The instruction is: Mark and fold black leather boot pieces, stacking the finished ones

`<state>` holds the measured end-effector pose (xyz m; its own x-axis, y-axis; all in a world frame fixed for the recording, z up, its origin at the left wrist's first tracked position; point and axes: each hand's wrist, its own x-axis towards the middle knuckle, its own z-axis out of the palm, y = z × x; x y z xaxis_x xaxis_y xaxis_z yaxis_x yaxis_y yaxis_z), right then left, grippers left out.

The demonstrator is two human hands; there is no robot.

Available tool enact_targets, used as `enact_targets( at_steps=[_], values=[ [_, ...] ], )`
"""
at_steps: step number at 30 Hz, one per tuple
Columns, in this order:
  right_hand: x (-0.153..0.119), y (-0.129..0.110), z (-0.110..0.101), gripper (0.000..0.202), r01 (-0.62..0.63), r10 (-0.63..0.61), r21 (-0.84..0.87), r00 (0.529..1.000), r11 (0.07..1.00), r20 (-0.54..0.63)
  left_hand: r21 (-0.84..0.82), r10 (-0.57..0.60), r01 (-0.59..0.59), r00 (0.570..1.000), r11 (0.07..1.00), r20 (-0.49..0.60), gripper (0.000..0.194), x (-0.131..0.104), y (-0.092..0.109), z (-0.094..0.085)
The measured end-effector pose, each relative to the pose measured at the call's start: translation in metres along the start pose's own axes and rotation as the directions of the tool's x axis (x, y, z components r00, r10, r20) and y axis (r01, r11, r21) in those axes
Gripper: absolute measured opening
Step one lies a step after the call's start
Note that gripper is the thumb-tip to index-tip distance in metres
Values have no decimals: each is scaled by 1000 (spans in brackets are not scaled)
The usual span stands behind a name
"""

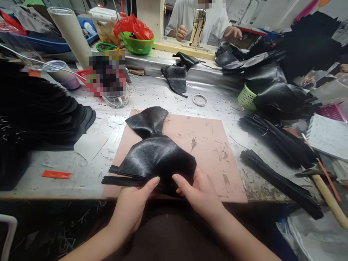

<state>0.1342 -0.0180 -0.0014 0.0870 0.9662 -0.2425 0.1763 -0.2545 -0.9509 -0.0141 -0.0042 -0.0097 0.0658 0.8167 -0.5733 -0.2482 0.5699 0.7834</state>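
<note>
A shiny black leather piece [154,156] with a zipper strip [124,180] along its left lower edge is held at the near edge of a pink board [203,144]. My left hand [136,198] grips its lower edge, thumb on top and fingers hidden beneath. On the right side of the same edge, my right hand [195,187] pinches the leather, its thumb on top. Just beyond, a smaller black leather piece [148,122] lies on the board and meets the held piece.
Stacked black pieces [42,112] fill the left. Black zipper bundles [278,180], a hammer [330,201] and a notebook [334,136] lie right. A tape roll [199,100] is beyond the board; a person [200,23] sits behind a machine [198,28].
</note>
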Motion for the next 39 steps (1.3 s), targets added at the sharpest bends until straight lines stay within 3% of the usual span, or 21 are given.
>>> enact_targets(
  at_steps=[4, 7, 11, 17, 22, 25, 29, 31, 36, 39],
  values=[
    [-1, -1, 1, 18, 10, -11, 46, 1000, 999, 14, 111, 12, -9, 999, 994, -32, 19, 0, -1, -1],
    [-1, 0, 4, 19, -4, 2, 101, 1000, 995, 19, 169, -29, 30, 1000, 985, -7, 29, 1, -2, 0],
    [-1, 3, 8, 23, 23, -23, 157, 1000, 987, -6, 110, -37, 31, 998, 993, 47, 30, 2, -3, 3],
    [0, 6, 9, 20, 62, -58, 107, 997, 992, -45, 92, -49, 54, 998, 994, -49, 27, 3, -6, 5],
    [1, 6, 9, 19, 100, -95, 59, 992, 993, -88, 54, -66, 64, 997, 996, 43, 25, 0, -1, 8],
    [2, 3, 7, 20, 122, -118, 71, 991, 990, -59, 98, -85, 86, 996, 991, -15, 35, -1, 2, 11],
    [2, 0, 3, 18, 96, -95, 63, 995, 993, -6, -102, -56, 64, 995, 993, 80, 15, 1, -1, 14],
    [2, -1, 0, 18, 70, -69, 60, 997, 996, -16, -162, -87, 107, 988, 981, 126, 19, 2, -3, 14],
    [3, 0, -5, 15, 86, -86, 55, 996, 995, 0, -93, -124, 133, 988, 987, 97, 28, 4, -4, 13],
    [4, 3, -8, 15, 51, -51, 59, 999, 997, 7, -54, -121, 126, 988, 991, 94, 21, 5, -4, 13]
  ],
)
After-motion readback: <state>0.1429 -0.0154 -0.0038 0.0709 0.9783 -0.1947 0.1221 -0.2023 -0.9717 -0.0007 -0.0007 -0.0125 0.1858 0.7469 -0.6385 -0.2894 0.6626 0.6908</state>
